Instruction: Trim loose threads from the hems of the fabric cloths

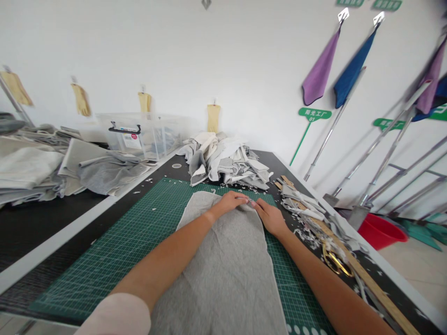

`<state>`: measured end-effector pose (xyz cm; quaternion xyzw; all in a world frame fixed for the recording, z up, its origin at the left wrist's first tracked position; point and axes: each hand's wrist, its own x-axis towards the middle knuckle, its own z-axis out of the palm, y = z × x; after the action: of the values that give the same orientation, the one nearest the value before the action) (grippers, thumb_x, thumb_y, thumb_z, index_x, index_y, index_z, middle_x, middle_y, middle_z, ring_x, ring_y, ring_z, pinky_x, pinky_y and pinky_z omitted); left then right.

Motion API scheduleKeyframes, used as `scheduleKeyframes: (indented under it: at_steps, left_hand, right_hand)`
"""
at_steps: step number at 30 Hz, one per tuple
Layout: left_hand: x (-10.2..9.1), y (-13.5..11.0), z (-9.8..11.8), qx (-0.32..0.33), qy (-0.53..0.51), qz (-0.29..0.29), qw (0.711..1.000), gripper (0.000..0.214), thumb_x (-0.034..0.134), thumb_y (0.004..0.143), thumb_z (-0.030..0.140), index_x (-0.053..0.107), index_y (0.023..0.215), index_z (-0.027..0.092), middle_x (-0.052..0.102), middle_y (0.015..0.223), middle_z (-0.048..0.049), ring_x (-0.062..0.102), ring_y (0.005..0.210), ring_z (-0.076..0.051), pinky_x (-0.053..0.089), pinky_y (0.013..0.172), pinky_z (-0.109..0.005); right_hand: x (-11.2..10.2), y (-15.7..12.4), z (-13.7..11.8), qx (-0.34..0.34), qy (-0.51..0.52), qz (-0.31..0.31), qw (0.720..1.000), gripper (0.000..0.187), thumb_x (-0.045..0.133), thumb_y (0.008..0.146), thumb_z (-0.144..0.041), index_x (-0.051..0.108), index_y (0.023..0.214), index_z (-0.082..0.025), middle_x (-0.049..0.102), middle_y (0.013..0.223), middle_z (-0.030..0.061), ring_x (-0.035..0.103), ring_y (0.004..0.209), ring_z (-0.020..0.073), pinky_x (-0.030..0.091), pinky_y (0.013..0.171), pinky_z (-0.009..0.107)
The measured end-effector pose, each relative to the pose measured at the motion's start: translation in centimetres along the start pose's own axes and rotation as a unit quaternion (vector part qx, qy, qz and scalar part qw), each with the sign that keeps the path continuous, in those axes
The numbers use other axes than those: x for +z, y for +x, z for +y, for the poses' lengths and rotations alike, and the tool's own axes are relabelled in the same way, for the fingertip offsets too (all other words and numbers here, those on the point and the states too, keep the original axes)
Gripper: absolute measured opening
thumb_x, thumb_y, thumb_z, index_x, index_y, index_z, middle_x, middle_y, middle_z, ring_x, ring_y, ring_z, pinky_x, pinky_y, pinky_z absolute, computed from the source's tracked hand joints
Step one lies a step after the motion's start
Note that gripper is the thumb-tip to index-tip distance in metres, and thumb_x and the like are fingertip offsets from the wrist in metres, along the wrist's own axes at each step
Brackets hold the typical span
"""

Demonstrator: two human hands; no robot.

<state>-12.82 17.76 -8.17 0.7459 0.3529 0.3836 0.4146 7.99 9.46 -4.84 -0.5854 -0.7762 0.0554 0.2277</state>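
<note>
A grey cloth (pixel 226 260) lies spread flat on a green cutting mat (pixel 132 232). My left hand (pixel 230 202) rests on the cloth's far edge, fingers stretched out flat. My right hand (pixel 270 216) lies beside it on the cloth's far right corner, fingers also flat, fingertips almost touching those of the left. Neither hand holds anything.
A heap of grey and white fabric pieces (pixel 226 163) sits beyond the mat. Scissors (pixel 335 260), a wooden ruler (pixel 366 279) and fabric scraps (pixel 303 209) lie along the right edge. A clear plastic bin (pixel 139 135) and stacked cloths (pixel 31 172) are at left. A red basin (pixel 380 230) stands on the floor.
</note>
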Motion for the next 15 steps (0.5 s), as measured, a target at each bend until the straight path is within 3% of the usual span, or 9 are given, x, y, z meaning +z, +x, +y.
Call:
scheduleKeyframes:
  at_steps: [15]
  left_hand:
    - [-0.03,-0.27,0.35,-0.002,-0.014,0.011,1.000,0.039,0.067,0.080,0.042,0.078,0.103,0.013,0.076,0.104,-0.0092,0.069,0.097,-0.022,0.049,0.093,-0.030]
  right_hand:
    - [0.71,0.11,-0.12,0.018,0.022,-0.005,1.000,0.045,0.028,0.101,-0.061,0.049,0.084,-0.025,0.060,0.071,-0.0001,0.059,0.068,0.0177,0.029,0.059,0.024]
